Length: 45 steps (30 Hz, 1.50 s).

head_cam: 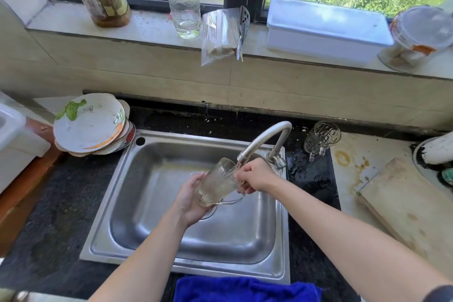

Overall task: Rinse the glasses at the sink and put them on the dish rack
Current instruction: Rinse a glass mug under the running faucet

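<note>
Both arms reach out over the sink [152, 240]. The left arm comes up from below, and the left hand [190, 197] is turned palm up under the glass [217, 182]. Its fingers [199, 176] curl round the low end of the glass and grip it. The right arm comes in from the right side. The right hand [255, 174] is bent down at the wrist, and its fingers [241, 175] are curled and pinch the glass by its top edge, near the handle.

The glass sits between the two sets of fingers, above the sink. It is tilted, with its mouth up near the right fingers and just under the end of the tap [264, 140]. A little water seems to sit in its low end, by the left fingers.

Another glass [321, 140] stands on the counter [49, 203], past the right fingers and behind the tap. A pile of plates [90, 122] sits well to the left of the left fingers. A blue cloth [245, 289] lies below both arms, at the near edge of the sink.
</note>
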Each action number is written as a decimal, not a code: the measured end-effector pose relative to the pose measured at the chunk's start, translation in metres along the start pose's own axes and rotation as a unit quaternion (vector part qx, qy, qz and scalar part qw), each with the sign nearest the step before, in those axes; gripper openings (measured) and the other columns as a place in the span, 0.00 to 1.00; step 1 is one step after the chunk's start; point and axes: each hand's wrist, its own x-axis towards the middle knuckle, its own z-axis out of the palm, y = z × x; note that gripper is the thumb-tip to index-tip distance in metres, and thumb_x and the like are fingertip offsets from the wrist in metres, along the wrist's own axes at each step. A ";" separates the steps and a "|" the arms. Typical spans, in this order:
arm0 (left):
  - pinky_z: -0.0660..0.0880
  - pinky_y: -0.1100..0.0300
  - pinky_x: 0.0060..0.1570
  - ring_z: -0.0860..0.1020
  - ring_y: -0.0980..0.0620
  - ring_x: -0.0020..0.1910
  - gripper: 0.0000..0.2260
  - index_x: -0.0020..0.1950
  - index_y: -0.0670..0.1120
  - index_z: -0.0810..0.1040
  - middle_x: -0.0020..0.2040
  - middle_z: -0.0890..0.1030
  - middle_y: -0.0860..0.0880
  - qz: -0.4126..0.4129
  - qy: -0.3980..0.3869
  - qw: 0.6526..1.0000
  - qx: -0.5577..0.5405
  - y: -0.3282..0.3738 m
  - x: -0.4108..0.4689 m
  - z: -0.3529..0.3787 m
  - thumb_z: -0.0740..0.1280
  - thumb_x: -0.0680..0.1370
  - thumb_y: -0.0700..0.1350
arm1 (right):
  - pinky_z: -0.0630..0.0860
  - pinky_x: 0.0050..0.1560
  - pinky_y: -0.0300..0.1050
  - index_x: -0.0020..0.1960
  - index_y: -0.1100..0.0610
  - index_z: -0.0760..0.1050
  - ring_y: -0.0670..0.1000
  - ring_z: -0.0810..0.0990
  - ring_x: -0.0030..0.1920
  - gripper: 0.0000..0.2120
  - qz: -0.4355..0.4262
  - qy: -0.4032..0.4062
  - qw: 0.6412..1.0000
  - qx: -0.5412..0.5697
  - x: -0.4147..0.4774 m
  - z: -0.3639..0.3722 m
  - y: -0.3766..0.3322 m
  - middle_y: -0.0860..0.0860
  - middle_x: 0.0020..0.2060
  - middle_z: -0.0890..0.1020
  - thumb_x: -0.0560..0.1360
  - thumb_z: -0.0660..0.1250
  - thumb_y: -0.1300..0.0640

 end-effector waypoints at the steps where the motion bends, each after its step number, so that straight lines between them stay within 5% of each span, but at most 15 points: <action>1: 0.76 0.54 0.39 0.80 0.44 0.41 0.17 0.59 0.45 0.76 0.50 0.81 0.42 0.005 0.005 1.000 -0.009 0.001 0.001 0.001 0.65 0.73 0.51 | 0.76 0.28 0.39 0.42 0.64 0.78 0.52 0.82 0.32 0.06 0.015 -0.009 1.000 0.013 -0.002 0.000 0.001 0.60 0.35 0.82 0.77 0.67 0.63; 6: 0.73 0.55 0.36 0.81 0.40 0.39 0.21 0.62 0.44 0.77 0.55 0.80 0.40 -0.043 0.016 0.997 0.063 0.005 0.002 -0.002 0.62 0.77 0.56 | 0.77 0.31 0.42 0.50 0.56 0.79 0.52 0.83 0.36 0.07 -0.017 -0.010 0.999 -0.040 0.000 -0.004 -0.005 0.51 0.43 0.83 0.74 0.72 0.56; 9: 0.74 0.53 0.41 0.79 0.41 0.46 0.21 0.62 0.44 0.77 0.58 0.79 0.41 -0.057 -0.008 0.997 0.051 0.005 -0.001 -0.003 0.64 0.76 0.56 | 0.80 0.34 0.46 0.43 0.56 0.80 0.53 0.81 0.32 0.04 -0.047 0.017 0.998 -0.046 0.002 -0.005 -0.007 0.53 0.38 0.84 0.73 0.72 0.56; 14: 0.75 0.61 0.26 0.80 0.44 0.35 0.17 0.56 0.44 0.78 0.46 0.82 0.43 -0.016 0.006 1.000 0.013 0.000 -0.006 -0.001 0.66 0.72 0.53 | 0.78 0.31 0.42 0.45 0.66 0.79 0.52 0.83 0.31 0.06 0.002 -0.004 1.000 0.007 -0.006 -0.003 -0.005 0.60 0.36 0.84 0.77 0.67 0.63; 18: 0.72 0.64 0.19 0.77 0.45 0.28 0.24 0.56 0.42 0.78 0.40 0.79 0.42 -0.072 0.008 0.996 0.049 -0.001 -0.007 -0.004 0.60 0.77 0.61 | 0.76 0.29 0.40 0.54 0.59 0.78 0.51 0.85 0.36 0.09 -0.007 -0.006 1.000 -0.025 -0.007 -0.007 -0.009 0.53 0.46 0.84 0.75 0.70 0.57; 22: 0.79 0.56 0.33 0.79 0.42 0.38 0.23 0.56 0.40 0.79 0.47 0.80 0.38 -0.074 -0.020 0.996 0.044 -0.005 -0.011 0.001 0.62 0.75 0.59 | 0.78 0.30 0.40 0.46 0.62 0.79 0.51 0.83 0.32 0.04 -0.027 -0.012 0.999 -0.015 -0.006 -0.007 -0.012 0.55 0.38 0.83 0.77 0.69 0.60; 25: 0.75 0.50 0.45 0.76 0.41 0.48 0.17 0.54 0.43 0.79 0.57 0.77 0.38 -0.002 -0.046 0.998 -0.043 -0.007 -0.015 0.003 0.62 0.73 0.52 | 0.80 0.33 0.42 0.42 0.65 0.79 0.54 0.83 0.32 0.05 -0.011 0.005 1.000 0.013 -0.007 -0.004 -0.007 0.61 0.36 0.83 0.76 0.69 0.64; 30: 0.69 0.58 0.34 0.75 0.45 0.38 0.16 0.54 0.43 0.79 0.48 0.78 0.42 0.019 -0.007 1.000 0.008 -0.011 -0.017 0.003 0.65 0.72 0.52 | 0.80 0.32 0.41 0.46 0.70 0.79 0.55 0.86 0.36 0.08 0.006 -0.015 0.999 -0.035 -0.014 -0.004 -0.005 0.62 0.38 0.85 0.74 0.68 0.63; 36: 0.69 0.59 0.31 0.76 0.45 0.32 0.21 0.50 0.43 0.83 0.41 0.80 0.41 -0.068 0.003 0.992 0.107 -0.009 -0.011 -0.003 0.65 0.72 0.60 | 0.77 0.31 0.41 0.54 0.53 0.77 0.48 0.83 0.36 0.12 -0.045 -0.008 0.993 -0.109 -0.011 -0.008 -0.014 0.50 0.43 0.83 0.72 0.73 0.57; 39: 0.76 0.58 0.29 0.78 0.41 0.34 0.24 0.49 0.39 0.82 0.41 0.79 0.37 -0.090 -0.012 0.992 0.091 -0.008 -0.016 0.001 0.60 0.77 0.59 | 0.83 0.37 0.49 0.43 0.57 0.80 0.52 0.82 0.35 0.02 -0.067 0.026 0.993 -0.096 -0.008 -0.006 -0.012 0.53 0.38 0.84 0.73 0.72 0.59; 41: 0.78 0.54 0.37 0.79 0.40 0.41 0.18 0.52 0.40 0.80 0.47 0.81 0.37 -0.043 -0.014 0.999 0.031 -0.007 -0.018 0.006 0.60 0.77 0.53 | 0.84 0.39 0.50 0.38 0.59 0.81 0.54 0.84 0.35 0.05 -0.054 0.034 0.995 -0.083 -0.009 -0.006 -0.009 0.55 0.35 0.85 0.73 0.71 0.62; 45: 0.71 0.60 0.28 0.77 0.45 0.34 0.14 0.51 0.44 0.78 0.43 0.80 0.43 0.010 0.008 1.000 0.013 -0.008 -0.013 0.006 0.64 0.71 0.51 | 0.84 0.39 0.47 0.42 0.67 0.81 0.54 0.85 0.35 0.05 -0.024 0.025 0.997 -0.065 -0.017 -0.003 -0.006 0.60 0.34 0.84 0.74 0.68 0.65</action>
